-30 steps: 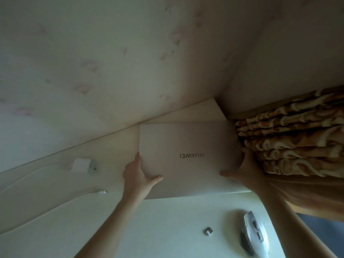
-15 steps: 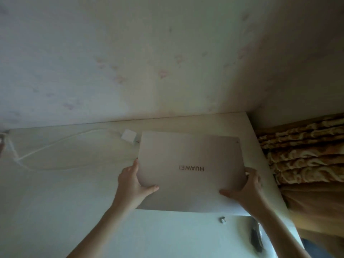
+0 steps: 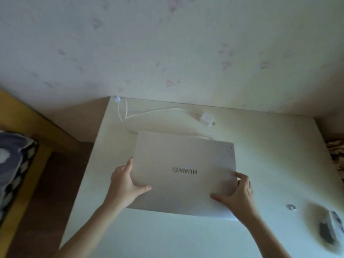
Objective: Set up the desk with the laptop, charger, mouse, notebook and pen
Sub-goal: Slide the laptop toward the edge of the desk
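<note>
A closed silver laptop (image 3: 178, 157) with its logo upside down to me is over the middle of the white desk (image 3: 270, 146). My left hand (image 3: 124, 183) grips its left edge, thumb on the lid. My right hand (image 3: 236, 194) grips its near right corner. Behind the laptop lies a white charger (image 3: 206, 118) with its cable (image 3: 149, 112) looping to the desk's far left corner. A grey and white mouse (image 3: 329, 228) rests at the desk's right front, blurred. No notebook or pen shows in view.
A small silver dongle-like piece (image 3: 291, 207) lies left of the mouse. A pale flowered wall (image 3: 167, 43) backs the desk. Brown floor (image 3: 46, 183) and a bed with a patterned pillow (image 3: 13, 161) are to the left. Patterned fabric (image 3: 337, 155) borders the right edge.
The view has swung left, so the desk's left edge, floor and bed now show. The laptop, held in both hands, now sits more toward the desk's middle, away from the right edge.
</note>
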